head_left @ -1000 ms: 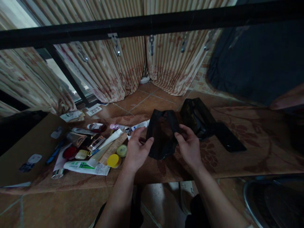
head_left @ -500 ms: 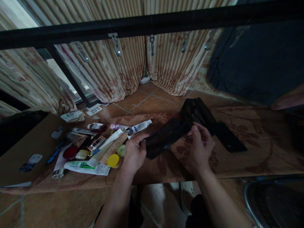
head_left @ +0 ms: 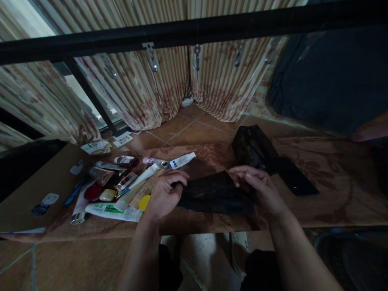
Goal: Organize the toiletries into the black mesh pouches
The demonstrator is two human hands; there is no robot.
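A thin, dark, slightly see-through black cloth (head_left: pixel 212 192) is stretched between my two hands over the front of the bench. My left hand (head_left: pixel 166 194) is closed on its left end, beside the pile of tubes. At the upper right corner, my right hand (head_left: pixel 257 186) pinches the cloth between thumb and fingers. Behind my right hand stands a black bag-like item with a loop (head_left: pixel 253 145). A flat black phone-like slab (head_left: pixel 297 176) lies to the right of it. What the cloth is exactly, I cannot make out.
Left of my hands lie several tubes, a yellow lid (head_left: pixel 144 203), a red-capped jar (head_left: pixel 93 192) and a white-green tube (head_left: pixel 113 211). A cardboard box (head_left: pixel 45 190) stands at far left. A dark rail (head_left: pixel 194 30) crosses above. Another person's hand (head_left: pixel 371 128) shows at right.
The black cloth has come away from the looped black item and now hangs lower and wider between my hands. My right hand has moved slightly right and down.
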